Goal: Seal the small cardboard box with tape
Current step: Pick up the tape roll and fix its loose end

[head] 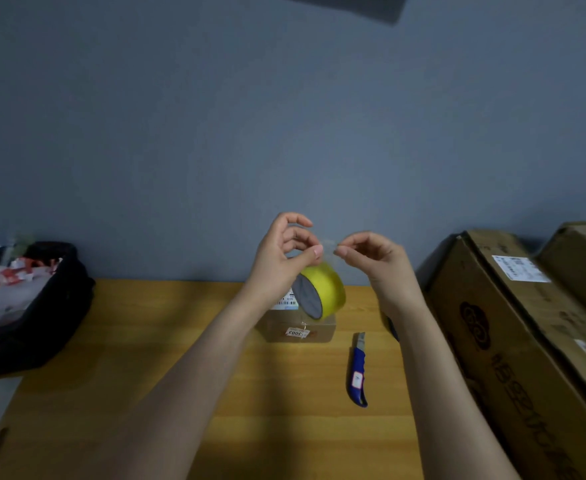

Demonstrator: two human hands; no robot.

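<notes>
A small cardboard box (314, 329) with white labels sits on the wooden table (180, 341) near the wall. Above it hangs a yellow roll of tape (324, 294). My left hand (284, 252) pinches the roll's upper edge between thumb and fingers. My right hand (376, 258), just to the right, pinches the clear free end of the tape (329, 244), which spans the short gap between the two hands. The box's left part is hidden behind my left wrist.
A blue utility knife (358, 370) lies on the table right of the box. Large cardboard boxes (513, 323) lean along the right edge. A black bag (25, 299) with red and white items stands at the left. A grey wall is behind.
</notes>
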